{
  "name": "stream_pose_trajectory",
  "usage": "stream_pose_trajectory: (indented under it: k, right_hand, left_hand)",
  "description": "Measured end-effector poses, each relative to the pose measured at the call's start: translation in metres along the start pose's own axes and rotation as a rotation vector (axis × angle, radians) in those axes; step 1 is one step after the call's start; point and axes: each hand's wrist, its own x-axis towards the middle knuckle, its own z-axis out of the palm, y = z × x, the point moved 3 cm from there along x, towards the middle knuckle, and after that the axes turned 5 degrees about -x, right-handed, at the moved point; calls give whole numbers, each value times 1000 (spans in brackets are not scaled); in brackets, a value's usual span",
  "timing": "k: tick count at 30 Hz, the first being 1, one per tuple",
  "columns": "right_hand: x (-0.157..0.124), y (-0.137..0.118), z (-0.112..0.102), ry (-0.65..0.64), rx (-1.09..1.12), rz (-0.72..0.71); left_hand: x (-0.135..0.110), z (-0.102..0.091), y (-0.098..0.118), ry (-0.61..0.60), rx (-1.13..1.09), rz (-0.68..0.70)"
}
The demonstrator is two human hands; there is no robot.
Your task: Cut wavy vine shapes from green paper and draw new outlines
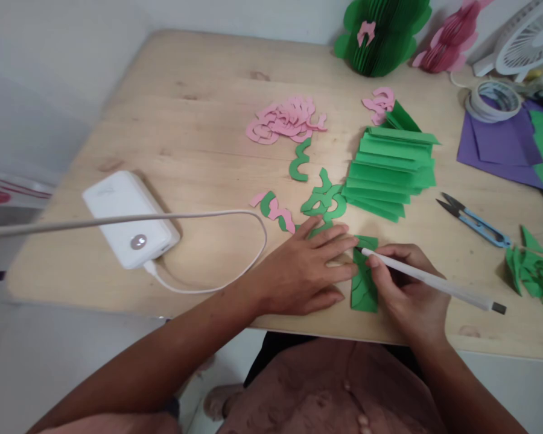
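Note:
My right hand (407,289) grips a white pen (434,280), its dark tip at the upper part of a small green paper strip (364,295). Dark curved lines show on that strip. My left hand (310,268) lies flat with fingers spread, fingertips at the strip's left edge. Just beyond my left fingers are cut green paper shapes (323,196), and a pink and green wavy piece (276,211) lies to their left. Folded green paper strips (389,172) are stacked further back. A pile of pink paper cutouts (285,119) sits behind, near the table's middle.
A white power bank (131,220) with a cable (208,214) lies at left. On the right are blue thread snips (475,221), green scraps (536,274), purple paper (498,141) and tape rolls (493,102). Green (382,36) and pink (450,42) paper decorations and a fan (531,42) stand behind.

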Motion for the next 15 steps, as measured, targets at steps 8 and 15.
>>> stream_pose_trajectory:
  k: [8,15]
  right_hand:
    - [0,-1,0,6,-56,-49]
    - [-1,0,-1,14,-78,-60]
  left_hand:
    - [0,0,0,-19,3,-5]
    - [0,-1,1,8,-4,-9]
